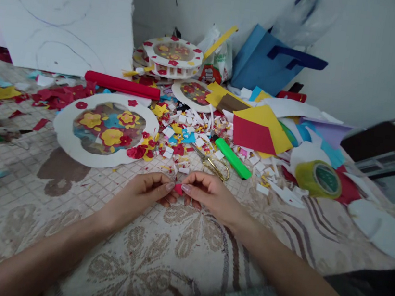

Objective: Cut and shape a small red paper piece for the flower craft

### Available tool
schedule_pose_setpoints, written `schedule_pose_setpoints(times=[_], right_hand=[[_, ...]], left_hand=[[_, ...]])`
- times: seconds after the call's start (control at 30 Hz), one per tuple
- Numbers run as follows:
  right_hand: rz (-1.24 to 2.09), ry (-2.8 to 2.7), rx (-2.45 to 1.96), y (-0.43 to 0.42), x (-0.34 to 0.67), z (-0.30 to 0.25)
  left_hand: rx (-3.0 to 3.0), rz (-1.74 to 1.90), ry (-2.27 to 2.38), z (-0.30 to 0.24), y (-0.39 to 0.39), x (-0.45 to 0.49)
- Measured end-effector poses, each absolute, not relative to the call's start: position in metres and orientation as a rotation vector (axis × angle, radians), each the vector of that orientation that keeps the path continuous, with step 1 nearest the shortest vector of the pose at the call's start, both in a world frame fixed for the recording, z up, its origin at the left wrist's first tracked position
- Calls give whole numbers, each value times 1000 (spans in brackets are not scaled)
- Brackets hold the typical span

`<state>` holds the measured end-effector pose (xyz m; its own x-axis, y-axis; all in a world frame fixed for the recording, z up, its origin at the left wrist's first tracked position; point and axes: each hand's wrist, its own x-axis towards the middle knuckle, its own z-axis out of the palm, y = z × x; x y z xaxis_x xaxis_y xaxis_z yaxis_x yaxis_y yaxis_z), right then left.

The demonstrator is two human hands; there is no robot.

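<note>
My left hand [148, 191] and my right hand [207, 194] meet over the patterned cloth, both pinching one small red paper piece [178, 188] between thumb and fingertips. Just beyond them lie gold-handled scissors [214, 165] and a green cutter [233, 158]. To the left sits a white flower-shaped board [67, 138] with yellow and red paper flowers glued in its middle.
Paper scraps [188, 134] litter the middle. Red and yellow sheets [260, 129], a yellow tape roll [318, 178], a red paper roll [122, 84], a stacked decorated stand [172, 56] and a blue bag [263, 59] lie further back. A dark box [376, 140] stands at right.
</note>
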<state>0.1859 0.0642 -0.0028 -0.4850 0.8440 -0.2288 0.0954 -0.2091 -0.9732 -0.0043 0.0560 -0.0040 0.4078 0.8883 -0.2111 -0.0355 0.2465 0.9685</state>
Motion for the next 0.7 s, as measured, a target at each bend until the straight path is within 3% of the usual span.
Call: schedule_pose_setpoints(times=[0.33, 0.7], right_hand=[[1584, -1631, -1195, 63, 182, -5], [593, -2355, -1032, 67, 175, 4]], left_hand=[[1134, 752, 964, -5, 56, -4], [1012, 756, 949, -11, 58, -7]])
